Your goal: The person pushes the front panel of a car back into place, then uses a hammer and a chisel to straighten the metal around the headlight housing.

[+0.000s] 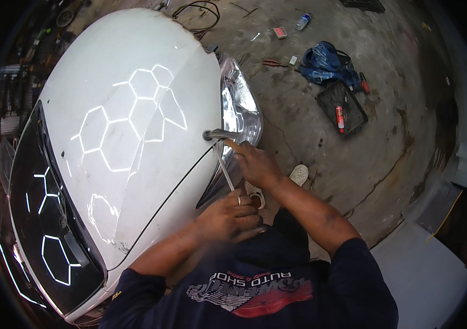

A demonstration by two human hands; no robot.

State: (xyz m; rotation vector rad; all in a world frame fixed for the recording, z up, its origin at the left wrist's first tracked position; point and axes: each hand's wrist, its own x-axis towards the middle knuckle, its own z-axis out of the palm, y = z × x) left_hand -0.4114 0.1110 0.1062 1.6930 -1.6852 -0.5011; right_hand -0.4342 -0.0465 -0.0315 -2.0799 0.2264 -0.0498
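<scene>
My right hand (258, 166) is closed around the wooden handle (234, 146) of a hammer. The metal hammer head (219, 134) is over the front corner of the white car hood (173, 109), beside the headlight (240, 104); whether it touches the paint I cannot tell. In my left hand (230, 216), which wears a ring, is a slim light-coloured metal bar (224, 171). The bar's far end reaches the front of the seam between hood and fender (176, 214), just below the hammer. Its lower end is hidden in my fist.
White hexagon-pattern light reflections cover the hood and dark windshield (44, 208). On the concrete floor lie a black tray (326, 101) with a red spray can (340, 118), a blue cloth (324, 63), red-handled pliers (273, 63), a wrench (255, 37), a blue-labelled bottle (303, 21) and cables (198, 8).
</scene>
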